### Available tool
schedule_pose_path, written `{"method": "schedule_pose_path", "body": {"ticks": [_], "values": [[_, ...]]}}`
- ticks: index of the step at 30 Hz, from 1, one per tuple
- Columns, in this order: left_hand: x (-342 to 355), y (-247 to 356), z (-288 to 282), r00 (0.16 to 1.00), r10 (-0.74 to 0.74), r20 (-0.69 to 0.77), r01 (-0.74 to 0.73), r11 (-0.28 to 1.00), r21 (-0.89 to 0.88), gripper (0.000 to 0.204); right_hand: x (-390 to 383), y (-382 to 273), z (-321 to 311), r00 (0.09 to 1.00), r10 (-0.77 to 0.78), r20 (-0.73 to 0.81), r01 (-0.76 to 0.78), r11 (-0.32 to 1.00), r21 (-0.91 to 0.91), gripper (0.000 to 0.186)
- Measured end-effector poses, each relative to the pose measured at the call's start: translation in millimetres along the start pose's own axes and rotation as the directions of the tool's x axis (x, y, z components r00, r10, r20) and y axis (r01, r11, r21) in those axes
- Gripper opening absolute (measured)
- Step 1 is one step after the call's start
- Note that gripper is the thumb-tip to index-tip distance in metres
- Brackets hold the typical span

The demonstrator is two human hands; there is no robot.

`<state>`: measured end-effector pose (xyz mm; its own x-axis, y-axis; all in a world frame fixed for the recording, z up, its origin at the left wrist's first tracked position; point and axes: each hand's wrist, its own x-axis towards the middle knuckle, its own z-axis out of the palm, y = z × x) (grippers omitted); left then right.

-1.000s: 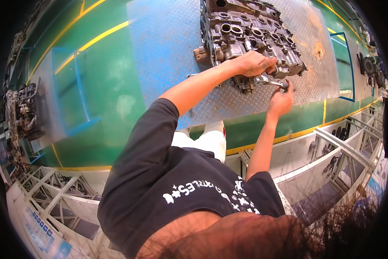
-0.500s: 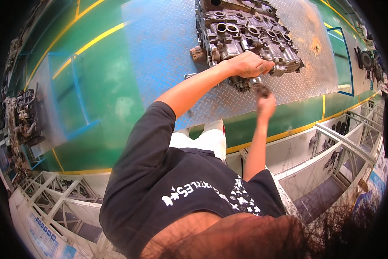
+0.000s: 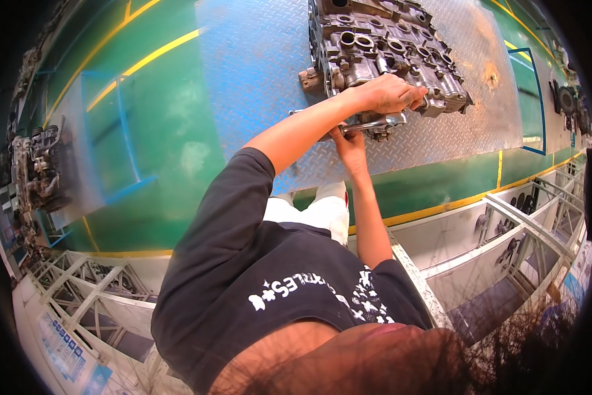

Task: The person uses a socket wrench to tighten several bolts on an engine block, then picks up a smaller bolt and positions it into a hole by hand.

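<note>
A greasy metal engine block point(image 3: 391, 49) with round ports lies on the steel plate ahead of me. My left hand point(image 3: 393, 93) is closed at the block's near edge, its fingers curled down; what they grip is hidden. Just below it, my right hand point(image 3: 350, 139) grips the handle of a ratchet wrench point(image 3: 378, 124). The wrench lies roughly level, its head to the right, under my left hand and close to the block's near side. My left forearm crosses above the handle's left end.
Diamond-tread steel plate point(image 3: 243, 85), blue at left and worn bare at right, carries the block. A wooden block point(image 3: 310, 80) sits by the engine's left side. One metal tool end point(image 3: 294, 112) shows beyond my left forearm. Another engine assembly point(image 3: 42, 164) stands far left; white metal framing point(image 3: 526, 224) is at right.
My right hand has swung the wrench handle leftward, from right of my left hand to below it. My left hand stays at the block's near edge. The view has shifted slightly.
</note>
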<state>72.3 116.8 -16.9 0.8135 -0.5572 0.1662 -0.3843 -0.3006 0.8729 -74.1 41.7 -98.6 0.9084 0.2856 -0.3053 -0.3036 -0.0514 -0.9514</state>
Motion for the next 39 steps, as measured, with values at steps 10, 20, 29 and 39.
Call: {"method": "schedule_pose_path", "body": {"ticks": [10, 20, 29, 39], "values": [[-9, 32, 45, 0.936, 0.314, -0.162, -0.302, 0.949, 0.093, 0.044, -76, 7, -52, 0.984, -0.102, -0.144, 0.093, 0.993, -0.071, 0.018], [-13, 30, 34, 0.934, 0.187, -0.305, -0.209, 0.977, -0.04, 0.048, -70, -2, -61, 0.972, -0.11, -0.207, 0.093, 0.992, -0.089, 0.024], [-22, 13, 19, 0.96, 0.035, -0.278, -0.072, 0.989, -0.126, 0.065, -46, 8, -62, 0.978, -0.074, -0.195, 0.026, 0.971, -0.237, 0.028], [-21, 7, 7, 0.947, -0.063, -0.314, -0.024, 0.964, -0.265, 0.074, -31, -3, -60, 0.965, -0.125, -0.232, 0.043, 0.943, -0.33, 0.025]]}}
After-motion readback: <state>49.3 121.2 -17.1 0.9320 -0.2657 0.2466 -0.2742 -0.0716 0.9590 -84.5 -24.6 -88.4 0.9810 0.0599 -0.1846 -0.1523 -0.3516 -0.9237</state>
